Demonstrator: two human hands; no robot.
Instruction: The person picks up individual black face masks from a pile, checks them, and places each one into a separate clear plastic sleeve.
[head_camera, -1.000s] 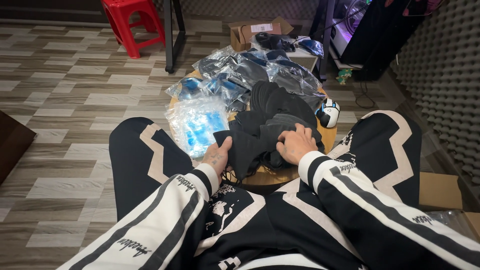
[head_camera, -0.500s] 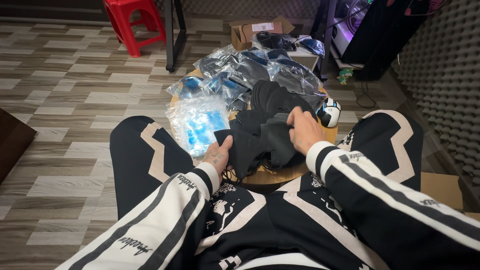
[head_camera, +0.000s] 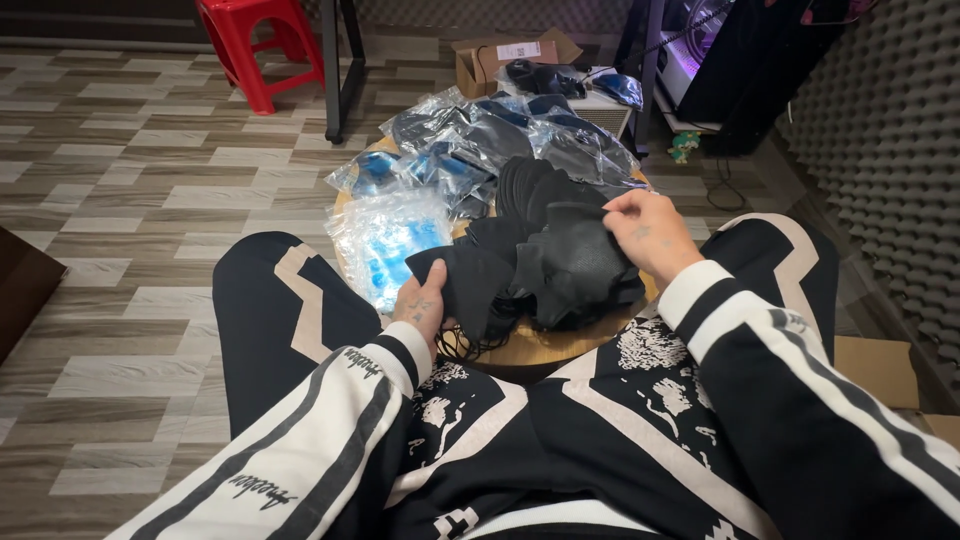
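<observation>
The left hand (head_camera: 420, 305) is closed on a black fabric piece (head_camera: 455, 280), thumb on top and fingers beneath, holding it at the near left edge of a small round wooden table (head_camera: 545, 350) that sits between the person's knees. The right hand (head_camera: 650, 232) is pinching the top of a pile of black fabric pieces (head_camera: 565, 250) heaped in the middle of the table, its fingertips curled down onto the uppermost layer at the pile's right side. The held piece touches the pile's left flank, and thin black loops spill from beneath it over the near rim of the table. Just left of the left hand lies a clear plastic bag with light blue contents (head_camera: 385, 245), partly overhanging the table's left edge. Farther away, more clear bags holding dark and blue items (head_camera: 480, 140) are stacked across the far half of the table. Beyond them an open cardboard box (head_camera: 510, 60) stands on the wood-patterned floor (head_camera: 130, 200), with dark items beside it. A red plastic stool (head_camera: 255, 40) stands at the far left, near a black metal leg. On the right, a wall is lined with grey ridged foam (head_camera: 890, 150), and a flat cardboard box (head_camera: 885, 365) lies near the person's right knee.
</observation>
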